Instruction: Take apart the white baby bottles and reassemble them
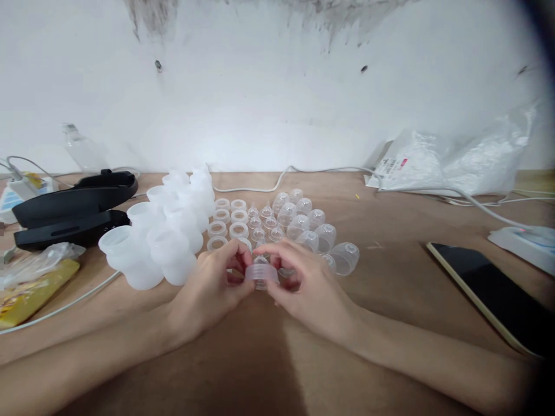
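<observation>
Between my two hands is a clear baby bottle collar ring, with what looks like a clear nipple showing at its top. My left hand pinches the ring from the left side. From the right, my right hand grips it with thumb and fingers. Just beyond my hands stand rows of translucent collar rings and clear silicone nipples. Several clear dome caps are lined up to the right of these. Frosted white bottles stand in rows on the left.
A black case and a plastic packet lie at the left. At the right are a phone and a white power strip. Plastic bags rest against the wall, and a white cable runs along the back.
</observation>
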The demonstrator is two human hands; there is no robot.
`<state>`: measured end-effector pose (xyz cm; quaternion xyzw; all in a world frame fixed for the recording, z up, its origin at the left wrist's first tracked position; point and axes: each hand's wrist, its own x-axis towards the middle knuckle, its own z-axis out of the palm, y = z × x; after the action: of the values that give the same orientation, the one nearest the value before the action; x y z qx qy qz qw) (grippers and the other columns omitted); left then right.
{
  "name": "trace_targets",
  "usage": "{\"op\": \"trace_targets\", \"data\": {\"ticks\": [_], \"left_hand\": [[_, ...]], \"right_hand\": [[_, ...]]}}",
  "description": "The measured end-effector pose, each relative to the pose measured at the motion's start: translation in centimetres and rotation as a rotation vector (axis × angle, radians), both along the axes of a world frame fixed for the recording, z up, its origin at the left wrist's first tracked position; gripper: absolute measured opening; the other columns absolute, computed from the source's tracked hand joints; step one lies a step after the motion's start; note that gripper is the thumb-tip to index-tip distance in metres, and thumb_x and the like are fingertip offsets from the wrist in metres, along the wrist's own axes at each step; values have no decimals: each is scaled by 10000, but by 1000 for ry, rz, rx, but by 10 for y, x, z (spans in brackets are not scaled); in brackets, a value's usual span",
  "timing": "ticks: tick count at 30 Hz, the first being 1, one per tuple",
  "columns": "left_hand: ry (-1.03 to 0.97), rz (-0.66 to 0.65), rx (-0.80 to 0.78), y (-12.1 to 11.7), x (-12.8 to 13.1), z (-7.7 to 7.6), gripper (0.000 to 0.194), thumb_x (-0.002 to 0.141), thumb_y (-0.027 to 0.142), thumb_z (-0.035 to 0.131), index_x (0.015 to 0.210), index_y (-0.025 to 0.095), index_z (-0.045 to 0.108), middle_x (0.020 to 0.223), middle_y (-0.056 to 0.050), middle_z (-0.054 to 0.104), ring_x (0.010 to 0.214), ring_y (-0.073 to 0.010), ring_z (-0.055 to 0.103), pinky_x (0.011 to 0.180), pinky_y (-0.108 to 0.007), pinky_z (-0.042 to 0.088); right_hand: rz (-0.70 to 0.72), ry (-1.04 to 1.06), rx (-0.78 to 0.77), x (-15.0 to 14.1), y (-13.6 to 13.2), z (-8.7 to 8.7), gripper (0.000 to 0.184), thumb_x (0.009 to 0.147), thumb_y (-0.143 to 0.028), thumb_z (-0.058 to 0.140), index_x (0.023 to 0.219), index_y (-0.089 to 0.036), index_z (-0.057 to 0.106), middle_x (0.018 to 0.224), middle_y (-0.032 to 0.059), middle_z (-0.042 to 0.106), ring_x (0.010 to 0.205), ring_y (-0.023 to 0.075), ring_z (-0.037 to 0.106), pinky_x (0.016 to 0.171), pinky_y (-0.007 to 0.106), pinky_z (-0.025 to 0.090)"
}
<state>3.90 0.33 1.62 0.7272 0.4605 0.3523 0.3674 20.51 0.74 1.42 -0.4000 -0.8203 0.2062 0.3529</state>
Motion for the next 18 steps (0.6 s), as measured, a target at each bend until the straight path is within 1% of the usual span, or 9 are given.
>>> {"op": "trace_targets", "data": {"ticks": [3, 6, 8, 10, 12, 14, 16, 18], "left_hand": [[6, -9, 43, -3, 0, 2, 110, 742, 102, 498, 775, 190, 439, 754, 35, 581, 663, -87, 576, 574, -173, 506], [65, -36, 160, -8, -2, 4, 130, 762, 89, 471, 836, 193, 449, 818, 24, 577, 738, -91, 580, 625, -169, 513], [108, -40, 222, -11, -3, 5, 150, 764, 77, 462, 858, 193, 449, 820, 22, 565, 732, -86, 584, 601, -152, 508], [136, -22, 266, -11, -4, 6, 149, 761, 72, 459, 852, 189, 442, 792, 24, 552, 688, -78, 584, 548, -135, 494], [146, 7, 320, -10, -6, 4, 141, 756, 69, 464, 829, 186, 438, 764, 28, 549, 657, -75, 577, 539, -139, 491], [147, 31, 382, -8, -7, 2, 136, 754, 64, 470, 815, 183, 447, 744, 31, 556, 638, -73, 570, 564, -154, 497], [166, 25, 437, -6, -9, -1, 124, 767, 63, 468, 813, 178, 461, 729, 29, 566, 629, -75, 565, 578, -168, 494], [240, -6, 492, -5, -10, -2, 94, 795, 85, 462, 836, 169, 474, 722, 17, 575, 613, -86, 561, 550, -184, 481]], "right_hand": [[12, 11, 29, 0, -1, 1, 352, 699, -34, 497, 993, -219, 556, 787, -5, 506, 694, 101, 501, 584, 205, 476], [24, 56, 18, 2, -1, 1, 338, 718, -55, 498, 1010, -221, 538, 804, -5, 514, 675, 92, 499, 540, 187, 463], [34, 98, -8, 2, -1, 0, 312, 741, -72, 491, 1008, -228, 534, 805, -6, 507, 653, 83, 494, 516, 178, 456], [55, 154, -79, 3, -2, -2, 305, 760, -108, 505, 1034, -242, 511, 801, -10, 486, 635, 79, 490, 493, 175, 452], [93, 262, -225, 2, -3, -3, 394, 756, -184, 566, 1117, -263, 431, 846, -6, 467, 658, 85, 506, 500, 187, 466], [138, 392, -437, 1, -3, -2, 492, 755, -291, 598, 1175, -259, 344, 920, 12, 458, 714, 97, 529, 562, 218, 496], [175, 480, -658, -1, -4, 0, 518, 765, -367, 582, 1187, -226, 317, 969, 38, 459, 747, 107, 547, 602, 242, 506], [205, 526, -814, -2, -3, 1, 524, 761, -385, 585, 1180, -198, 331, 967, 52, 475, 732, 113, 563, 566, 237, 498]]}}
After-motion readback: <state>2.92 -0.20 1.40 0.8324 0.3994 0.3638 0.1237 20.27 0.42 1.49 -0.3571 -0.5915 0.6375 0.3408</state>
